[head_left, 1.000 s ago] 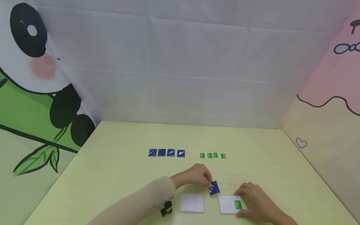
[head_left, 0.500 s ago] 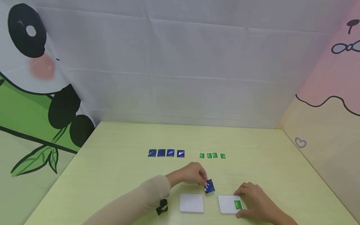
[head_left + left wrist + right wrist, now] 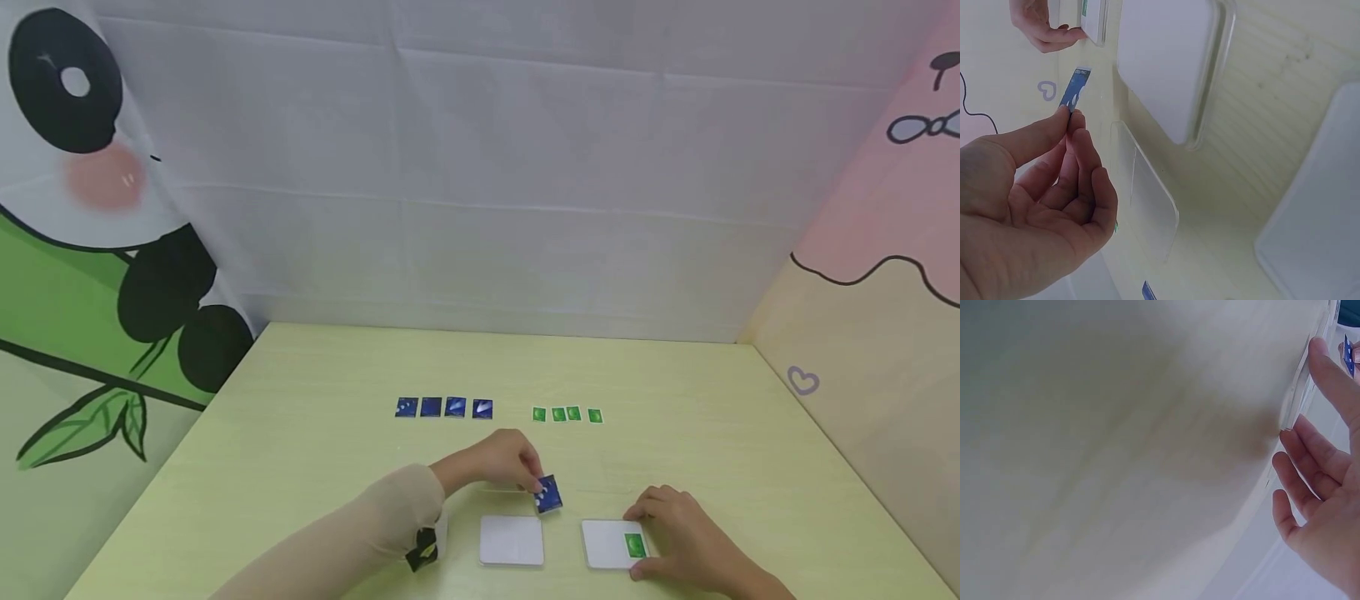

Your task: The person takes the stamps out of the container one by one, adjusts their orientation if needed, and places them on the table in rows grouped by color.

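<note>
My left hand (image 3: pixel 504 460) pinches a small blue square card (image 3: pixel 549 494) between thumb and fingertips, tilted above the table. White marks show on the card's face in the head view; the left wrist view catches the blue card (image 3: pixel 1077 87) nearly edge-on. My right hand (image 3: pixel 681 537) grips a white rounded tile (image 3: pixel 603 543) at its right end, thumb on the near edge and fingertips on the far edge. A small green square (image 3: pixel 634 546) lies on that tile's right part. Left of it, a second white tile (image 3: pixel 512 540) lies flat, its face plain.
Several blue squares (image 3: pixel 455 407) stand in a row farther back, with several smaller green squares (image 3: pixel 573 414) to their right. A transparent plate (image 3: pixel 1147 187) lies beyond the tiles. My sleeve partly covers another white tile (image 3: pixel 442 535). Walls enclose the table (image 3: pixel 300 375).
My left hand has moved left and slightly back with the blue card, from near the right tile to behind the gap between the tiles. The right hand stays put.
</note>
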### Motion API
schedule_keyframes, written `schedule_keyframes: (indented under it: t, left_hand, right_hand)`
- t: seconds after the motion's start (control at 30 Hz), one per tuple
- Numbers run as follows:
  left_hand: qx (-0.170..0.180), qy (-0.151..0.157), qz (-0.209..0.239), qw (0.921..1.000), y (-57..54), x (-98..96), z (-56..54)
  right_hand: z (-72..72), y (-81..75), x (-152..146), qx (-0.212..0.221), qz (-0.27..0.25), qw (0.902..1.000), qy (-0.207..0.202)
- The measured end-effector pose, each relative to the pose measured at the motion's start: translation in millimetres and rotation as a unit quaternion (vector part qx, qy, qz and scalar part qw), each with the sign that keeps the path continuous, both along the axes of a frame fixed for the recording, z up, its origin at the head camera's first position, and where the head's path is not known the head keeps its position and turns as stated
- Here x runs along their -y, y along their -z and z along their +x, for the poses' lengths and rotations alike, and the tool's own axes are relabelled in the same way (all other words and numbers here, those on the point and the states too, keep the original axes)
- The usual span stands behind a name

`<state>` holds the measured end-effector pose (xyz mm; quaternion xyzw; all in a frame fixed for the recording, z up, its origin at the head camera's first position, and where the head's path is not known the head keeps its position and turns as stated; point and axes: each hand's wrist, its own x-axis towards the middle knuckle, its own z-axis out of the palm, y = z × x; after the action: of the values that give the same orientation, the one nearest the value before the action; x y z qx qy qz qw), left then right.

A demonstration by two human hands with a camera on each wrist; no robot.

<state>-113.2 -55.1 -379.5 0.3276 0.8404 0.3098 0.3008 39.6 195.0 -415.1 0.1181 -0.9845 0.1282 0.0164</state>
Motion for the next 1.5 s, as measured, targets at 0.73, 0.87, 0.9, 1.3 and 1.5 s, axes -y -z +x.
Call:
schedule_keyframes:
  t: [0.73, 0.87, 0.9, 1.3, 1.5]
  left_hand:
    - [0.009, -0.007, -0.011, 0.9999, -4.0, 18.0, -8.9]
    - [0.01, -0.008, -0.013, 0.9998, -3.2, 20.4, -9.4]
    - [0.011, -0.008, -0.015, 0.9998, -3.3, 20.9, -9.5]
    - [0.01, 0.01, -0.029, 0.9995, -7.1, 30.6, -15.2]
    - [0.016, 0.018, -0.039, 0.9989, -6.2, 35.1, -20.7]
  right_hand:
    - [2.8, -2.0, 0, -0.026, -0.011, 0.9995, -0.01]
    - [2.7, -0.9, 0, -0.03, -0.011, 0.9994, -0.011]
    - [2.7, -0.6, -1, -0.033, -0.012, 0.9993, -0.014]
    - [1.7, 1.4, 1, -0.02, 0.001, 0.9998, -0.001]
    - [0.9, 2.4, 0, -0.004, -0.001, 1.0, 0.003]
